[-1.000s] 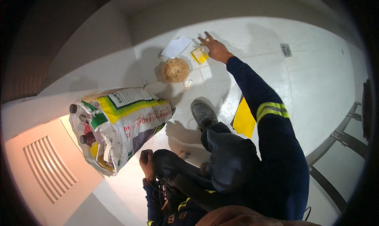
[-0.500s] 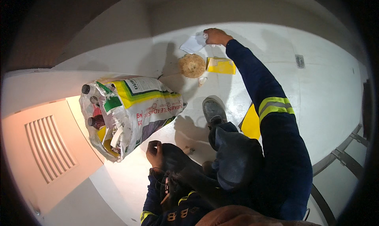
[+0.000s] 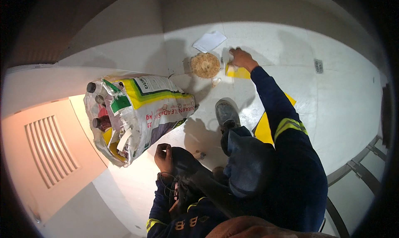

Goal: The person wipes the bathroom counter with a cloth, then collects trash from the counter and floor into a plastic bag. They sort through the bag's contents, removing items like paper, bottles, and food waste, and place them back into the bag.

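Note:
My right hand (image 3: 242, 59) reaches far forward to a yellow sheet (image 3: 238, 72) on the pale floor, its fingers closed on the sheet's far left part, which they partly hide. Left of it lies a round, tan, fibrous disc (image 3: 205, 65) with a rough surface. A folded white paper (image 3: 209, 41) rests just beyond the disc. Close in front of the disc is a small whitish scrap (image 3: 215, 82). My left hand (image 3: 164, 158) rests by my left knee, fingers curled in, nothing seen in them.
A large printed plastic sack (image 3: 149, 109) lies on its side at the left, bottles in its mouth. Behind it stands a louvred pinkish panel (image 3: 52, 148). Another yellow sheet (image 3: 264, 130) lies beside my right leg. A floor drain (image 3: 318, 66) and grey metal bars (image 3: 361, 167) are at right.
My right hand has let go of the white paper, which now lies flat beyond the disc. The hand has come nearer and to the right, onto the yellow sheet. My left hand stays put.

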The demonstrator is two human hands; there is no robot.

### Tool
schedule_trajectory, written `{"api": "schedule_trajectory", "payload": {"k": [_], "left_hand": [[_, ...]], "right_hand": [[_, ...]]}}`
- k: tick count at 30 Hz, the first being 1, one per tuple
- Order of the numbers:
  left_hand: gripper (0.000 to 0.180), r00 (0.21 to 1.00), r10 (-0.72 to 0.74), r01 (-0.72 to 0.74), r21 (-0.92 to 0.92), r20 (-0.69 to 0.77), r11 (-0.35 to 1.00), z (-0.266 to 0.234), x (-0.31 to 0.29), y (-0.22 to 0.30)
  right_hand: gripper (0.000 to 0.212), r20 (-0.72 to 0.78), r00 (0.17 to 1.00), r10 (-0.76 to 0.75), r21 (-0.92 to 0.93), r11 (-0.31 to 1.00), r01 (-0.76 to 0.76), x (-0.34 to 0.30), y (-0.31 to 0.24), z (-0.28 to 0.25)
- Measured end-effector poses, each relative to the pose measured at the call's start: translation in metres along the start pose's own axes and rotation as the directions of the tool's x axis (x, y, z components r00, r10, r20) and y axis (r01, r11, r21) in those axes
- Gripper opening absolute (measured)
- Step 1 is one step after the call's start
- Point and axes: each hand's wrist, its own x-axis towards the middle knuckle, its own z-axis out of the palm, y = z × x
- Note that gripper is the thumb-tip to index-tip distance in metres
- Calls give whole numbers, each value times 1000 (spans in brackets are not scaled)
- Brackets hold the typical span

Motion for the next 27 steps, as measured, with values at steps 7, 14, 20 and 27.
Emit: {"api": "schedule_trajectory", "payload": {"k": [7,14,20,27], "left_hand": [[17,999,-5,2,45,51,999,7,7,0],[15,1000,5,-5,7,2,1000,6,2,-12],[16,999,-15,16,-14,49,1000,8,4,2],[17,999,-42,42,10,31,999,-6,-9,-13]], "right_hand": [[75,-152,963,-221,-145,969,200,-64,37,72],[55,-181,963,-201,119,967,224,-79,25,32],[66,-219,950,-224,120,960,254,-74,-50,113],[52,-174,905,-388,65,913,403,-98,-75,140]]}}
